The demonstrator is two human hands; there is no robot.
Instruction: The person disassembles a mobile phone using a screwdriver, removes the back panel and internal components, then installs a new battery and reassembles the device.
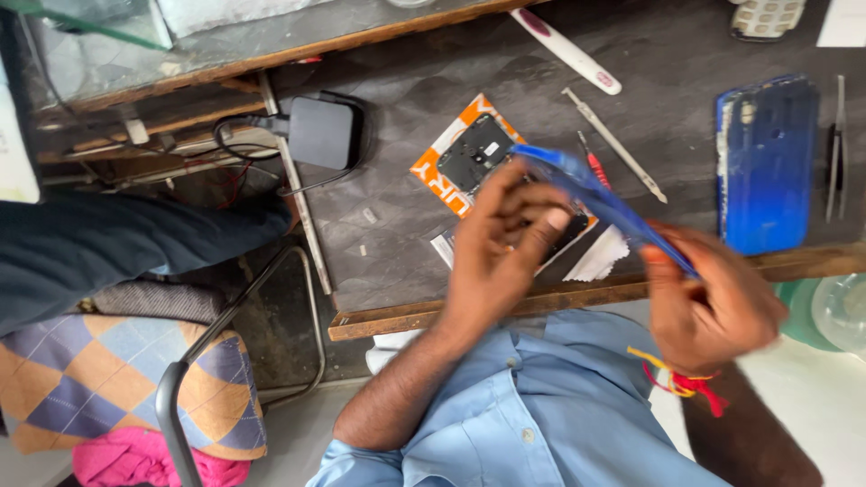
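Note:
My right hand, with a red and yellow thread at the wrist, grips one end of a thin blue phone back cover held edge-on and slanting up to the left over the dark table mat. My left hand hovers under the cover's free end with fingers bent, blurred by motion. Whether it touches the cover or the dark opened phone below is unclear. That phone lies on an orange and white card.
A second blue phone back, tweezers, a metal pry tool, a white-handled brush and a black box with cables lie on the mat. Another person's dark sleeve and a chair with a checked cushion are at left.

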